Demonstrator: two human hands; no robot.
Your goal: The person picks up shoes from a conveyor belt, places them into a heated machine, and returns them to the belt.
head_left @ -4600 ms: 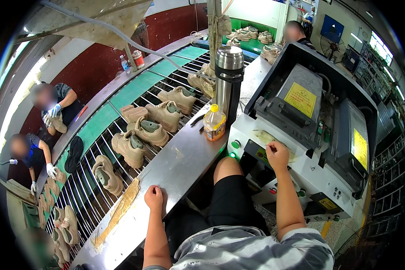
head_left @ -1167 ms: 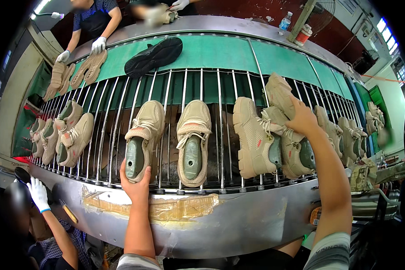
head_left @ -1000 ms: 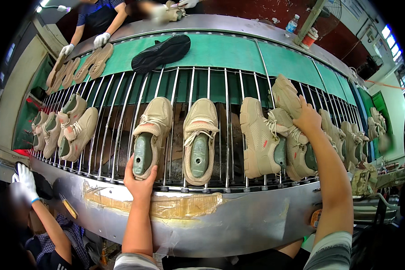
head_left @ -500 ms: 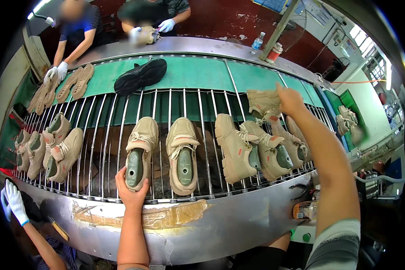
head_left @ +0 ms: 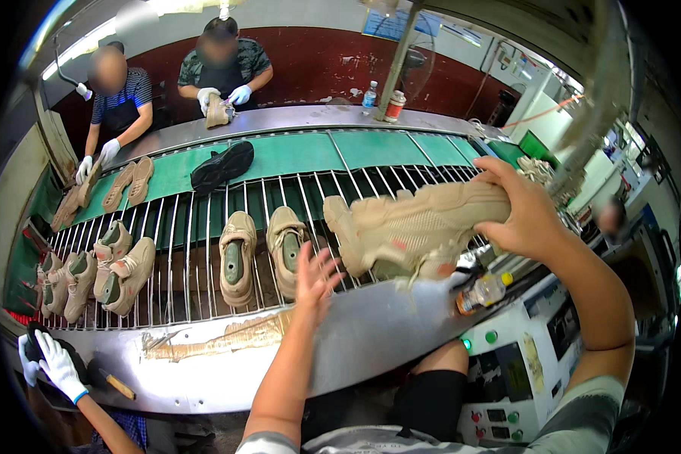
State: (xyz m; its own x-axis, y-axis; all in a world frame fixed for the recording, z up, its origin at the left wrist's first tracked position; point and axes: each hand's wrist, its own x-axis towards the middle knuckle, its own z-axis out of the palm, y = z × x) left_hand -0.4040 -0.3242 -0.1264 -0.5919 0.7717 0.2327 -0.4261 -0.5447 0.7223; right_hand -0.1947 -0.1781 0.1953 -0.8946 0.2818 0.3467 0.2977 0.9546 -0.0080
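Note:
My right hand (head_left: 518, 208) grips a beige lace-up shoe (head_left: 435, 216), lifted on its side above the right part of the rack, its chunky sole turned up and away. My left hand (head_left: 315, 280) is empty, fingers spread, just left of the held shoe. Beside it on the rack stands a beige shoe (head_left: 286, 261) with a green last inside, partly covered by my fingers. Its mate (head_left: 237, 261), also on a green last, is left of it. Another beige shoe (head_left: 340, 238) shows partly behind the held one.
Several beige shoes (head_left: 125, 276) sit on the rack's left end. A black shoe (head_left: 222, 166) and beige soles (head_left: 129, 184) lie on the green belt (head_left: 295, 151). Two gloved co-workers are across the line; gloved hands (head_left: 57, 365) appear lower left. A bottle (head_left: 484, 293) stands near the control panel.
My right hand has lifted a shoe from the rack's far right and brought it nearer. My left hand has let go of the shoe heel, moved right and opened. The view has shifted.

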